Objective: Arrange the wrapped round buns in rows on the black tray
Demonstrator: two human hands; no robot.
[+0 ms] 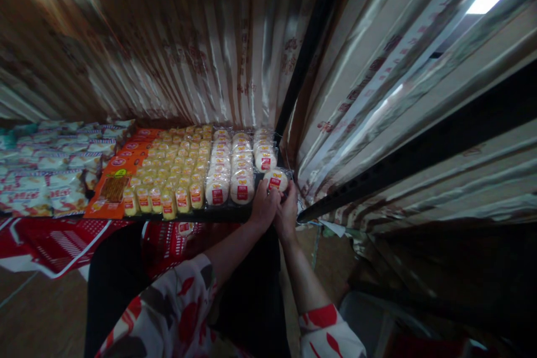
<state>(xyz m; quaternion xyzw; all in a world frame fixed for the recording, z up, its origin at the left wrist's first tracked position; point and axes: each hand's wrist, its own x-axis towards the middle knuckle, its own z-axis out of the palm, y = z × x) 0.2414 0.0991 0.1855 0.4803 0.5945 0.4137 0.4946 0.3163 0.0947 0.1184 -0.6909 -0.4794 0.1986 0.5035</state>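
Observation:
Both hands meet at the front right corner of a dark shelf [218, 215]. My left hand [263, 205] and my right hand [287, 210] are closed together on a round white wrapped bun [276, 180] with a red label. The bun sits at the front of the rightmost row. Rows of the same wrapped buns [230, 163] run back along the shelf. To their left lie several rows of smaller yellow wrapped cakes [172, 170].
Orange snack packs [121, 170] and pale bagged snacks [46, 168] fill the shelf's left side. A red basket [59, 243] sits below the shelf. Striped foil curtains [168, 45] hang behind, and a black post [308, 45] and foil-wrapped wall close the right.

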